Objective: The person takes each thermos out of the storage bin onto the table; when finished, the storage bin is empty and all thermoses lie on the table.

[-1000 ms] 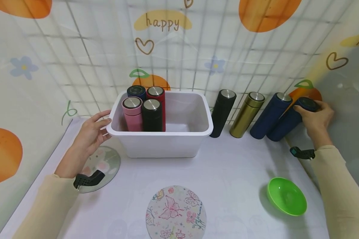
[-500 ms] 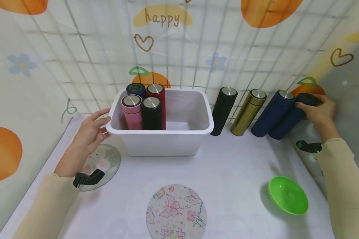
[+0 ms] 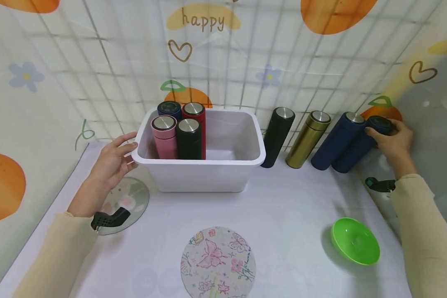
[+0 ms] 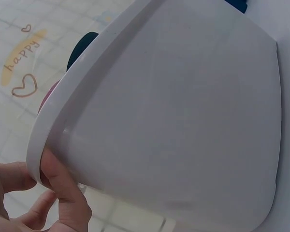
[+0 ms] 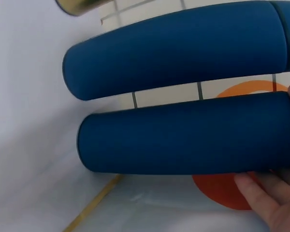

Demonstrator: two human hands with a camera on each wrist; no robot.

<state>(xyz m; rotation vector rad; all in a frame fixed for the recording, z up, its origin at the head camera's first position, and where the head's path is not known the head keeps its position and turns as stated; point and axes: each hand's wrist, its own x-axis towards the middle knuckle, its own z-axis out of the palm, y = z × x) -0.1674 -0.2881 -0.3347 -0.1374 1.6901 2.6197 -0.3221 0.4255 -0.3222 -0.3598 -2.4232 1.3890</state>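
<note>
Head view: at right, the right hand [image 3: 397, 142] grips the dark-capped blue bottle [image 3: 354, 151] near its top, just beside the silver-capped blue bottle [image 3: 336, 143]. At left, the left hand [image 3: 111, 162] pinches the rim of the white bin [image 3: 199, 177], whose front wall hides the lower parts of the pink bottle [image 3: 166, 145] and black bottle [image 3: 189, 145] inside. In the right-wrist view, the gripped bottle's cap is cut off at the right edge; in the left-wrist view, the left hand is cropped at lower left.
</note>
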